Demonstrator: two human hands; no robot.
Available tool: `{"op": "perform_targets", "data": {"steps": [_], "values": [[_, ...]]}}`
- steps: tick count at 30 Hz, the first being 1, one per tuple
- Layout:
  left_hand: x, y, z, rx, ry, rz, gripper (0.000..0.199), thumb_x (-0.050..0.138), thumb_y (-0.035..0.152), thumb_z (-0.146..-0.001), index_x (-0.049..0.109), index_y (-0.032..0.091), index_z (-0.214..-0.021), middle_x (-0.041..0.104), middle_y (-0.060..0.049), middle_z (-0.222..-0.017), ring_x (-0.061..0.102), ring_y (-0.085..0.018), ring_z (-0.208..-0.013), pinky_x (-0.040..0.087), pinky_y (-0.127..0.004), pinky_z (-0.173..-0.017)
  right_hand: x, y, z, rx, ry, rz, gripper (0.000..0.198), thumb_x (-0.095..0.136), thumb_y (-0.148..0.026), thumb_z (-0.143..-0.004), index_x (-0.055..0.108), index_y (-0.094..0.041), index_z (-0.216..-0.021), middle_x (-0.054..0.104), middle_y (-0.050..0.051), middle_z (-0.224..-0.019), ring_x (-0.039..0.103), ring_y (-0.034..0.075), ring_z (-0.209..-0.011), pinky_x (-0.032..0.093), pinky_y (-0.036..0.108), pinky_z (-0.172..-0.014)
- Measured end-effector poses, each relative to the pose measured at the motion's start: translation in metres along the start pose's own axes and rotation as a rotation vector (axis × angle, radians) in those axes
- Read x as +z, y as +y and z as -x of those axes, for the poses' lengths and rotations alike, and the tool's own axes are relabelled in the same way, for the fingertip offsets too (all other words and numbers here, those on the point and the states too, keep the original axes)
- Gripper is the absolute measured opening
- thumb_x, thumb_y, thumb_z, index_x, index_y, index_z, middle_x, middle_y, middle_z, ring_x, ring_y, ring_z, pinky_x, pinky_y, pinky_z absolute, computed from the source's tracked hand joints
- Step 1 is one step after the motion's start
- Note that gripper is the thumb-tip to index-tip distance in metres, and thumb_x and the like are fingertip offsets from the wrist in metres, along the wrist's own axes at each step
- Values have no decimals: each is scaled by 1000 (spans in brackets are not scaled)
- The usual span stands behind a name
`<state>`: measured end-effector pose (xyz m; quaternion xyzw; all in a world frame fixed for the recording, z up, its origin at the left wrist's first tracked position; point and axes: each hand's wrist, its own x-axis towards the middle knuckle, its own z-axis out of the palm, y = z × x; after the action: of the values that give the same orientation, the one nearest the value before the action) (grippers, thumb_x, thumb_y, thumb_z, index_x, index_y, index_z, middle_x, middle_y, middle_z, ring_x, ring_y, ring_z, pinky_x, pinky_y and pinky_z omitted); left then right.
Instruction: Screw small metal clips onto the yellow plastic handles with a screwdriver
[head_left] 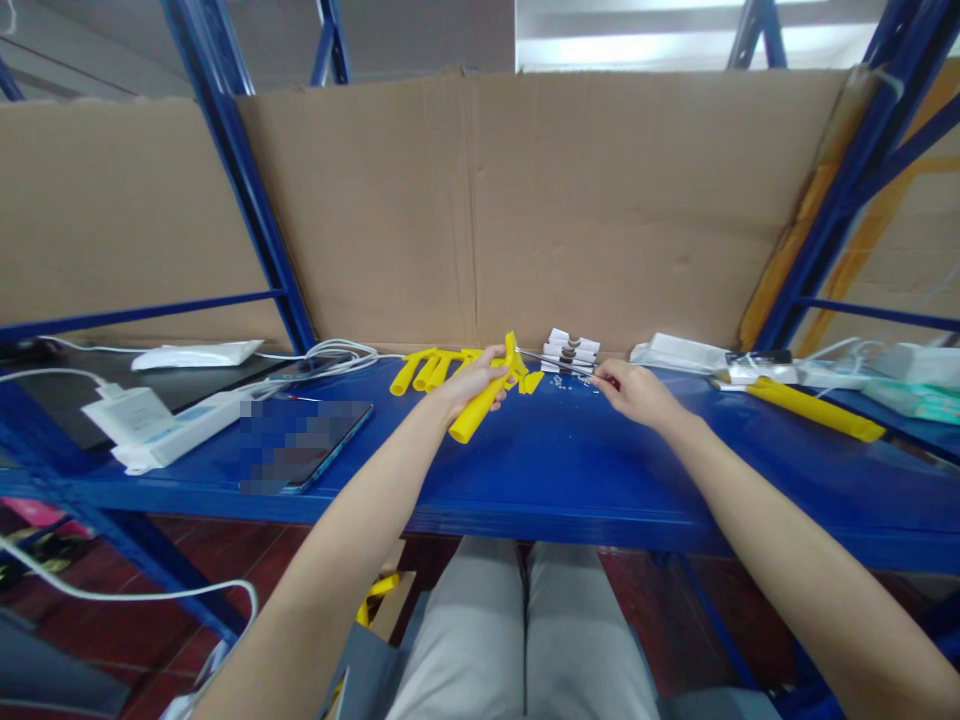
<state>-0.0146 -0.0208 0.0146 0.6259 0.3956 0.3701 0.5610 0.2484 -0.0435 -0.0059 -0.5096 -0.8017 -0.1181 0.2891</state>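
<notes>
My left hand (480,376) is wrapped round a yellow T-shaped piece with a tubular handle (471,418), whose round end tilts down toward me. A thin screwdriver (553,361) is gripped in my right hand (636,392). Its metal shaft points left, and the tip meets or nearly meets the yellow piece's upper end; I cannot tell which. Most of its dark reddish handle is hidden by my fingers. Several similar yellow pieces (407,373) lie to the left of my left hand. Small yellow parts (531,383) rest between my hands, beside tiny loose bits (574,382), perhaps screws.
White stacked small packs (570,350) stand against the cardboard wall (600,200). A tablet (319,445), a power strip (199,425) and coiled white cable (341,352) occupy the left. A yellow tube (817,408) and white packets (679,353) lie right. Blue posts (251,180) frame the bench.
</notes>
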Motion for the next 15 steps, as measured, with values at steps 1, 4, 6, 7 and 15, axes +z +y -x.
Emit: {"op": "perform_targets", "data": {"steps": [1, 4, 6, 7, 15], "values": [[1, 0, 1, 21, 24, -42, 39, 41, 18, -90, 34, 30, -126, 53, 2, -75, 45, -5, -44, 35, -16, -40, 0, -1, 0, -8, 19, 22, 20, 41, -30, -87, 55, -20, -77, 63, 9, -78, 56, 20, -71, 37, 29, -63], [3, -1, 2, 63, 84, -187, 38, 43, 21, -90, 34, 31, -125, 53, 2, -80, 44, -3, -43, 36, -16, -42, 2, -4, 2, -8, 48, 75, 24, 39, -32, -89, 58, -19, -84, 64, 11, -86, 58, 22, -77, 38, 30, -66], [2, -2, 1, 96, 106, -264, 37, 42, 22, -90, 34, 30, -126, 54, 0, -84, 44, -3, -44, 37, -16, -43, 5, -5, 3, 3, 51, 92, 26, 38, -33, -90, 59, -19, -85, 64, 11, -86, 58, 22, -78, 38, 30, -66], [2, -4, 1, 116, 112, -294, 37, 41, 22, -90, 34, 30, -126, 54, 0, -86, 44, -3, -44, 37, -16, -43, 6, -6, 3, 8, 51, 92, 27, 37, -33, -91, 59, -19, -85, 64, 10, -86, 58, 22, -77, 38, 30, -67], [-2, -10, -5, 287, 137, -449, 40, 40, 28, -92, 30, 26, -131, 46, 2, -69, 41, -4, -42, 36, -16, -42, 13, -6, 2, 25, 79, -50, 25, 40, -34, -88, 57, -19, -78, 61, 9, -75, 55, 20, -70, 38, 29, -65]]}}
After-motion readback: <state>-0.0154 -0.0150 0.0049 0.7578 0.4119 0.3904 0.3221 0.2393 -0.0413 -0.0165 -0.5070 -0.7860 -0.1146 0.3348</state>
